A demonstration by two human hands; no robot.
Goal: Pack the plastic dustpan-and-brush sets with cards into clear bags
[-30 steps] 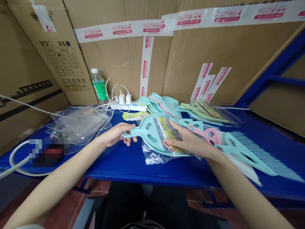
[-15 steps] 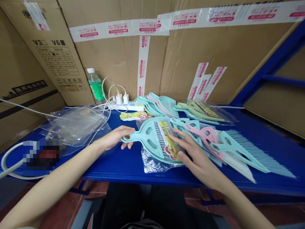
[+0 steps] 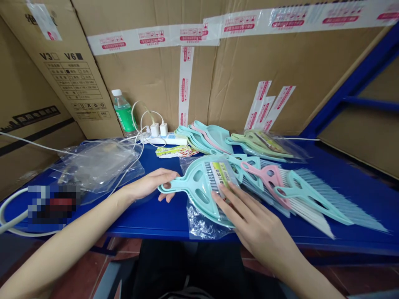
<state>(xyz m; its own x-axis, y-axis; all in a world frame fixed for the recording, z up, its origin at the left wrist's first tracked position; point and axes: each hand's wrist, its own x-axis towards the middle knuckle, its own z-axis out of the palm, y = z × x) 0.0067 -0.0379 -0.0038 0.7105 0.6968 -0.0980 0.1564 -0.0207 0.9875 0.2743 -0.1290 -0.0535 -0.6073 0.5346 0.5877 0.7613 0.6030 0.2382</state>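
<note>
My left hand [image 3: 158, 182] is closed around the handle end of a light-blue dustpan [image 3: 195, 214], with a matching hand brush [image 3: 199, 187] lying in it. My right hand [image 3: 249, 211] rests flat with its fingers stretched over a printed card [image 3: 222, 172] on the brush's bristles. Part of the card and the pan's right side are hidden under that hand. A clear plastic bag [image 3: 202, 228] lies beneath the dustpan. Right of my hands are more brushes: a pink brush [image 3: 271, 178] and a blue brush [image 3: 311, 195].
Behind stand stacked dustpans [image 3: 215, 135] and a bagged green set [image 3: 264, 143]. Printed cards [image 3: 174, 151] lie near a power strip [image 3: 171, 139] with chargers. At left are a bottle [image 3: 124, 114], clear bags [image 3: 99, 162] and cables. Cardboard [image 3: 149, 83] walls the table's back.
My right hand has moved nearer and lies flatter over the card and brush. The dustpan has turned slightly, its right side now nearer me. My left hand keeps its hold on the handle.
</note>
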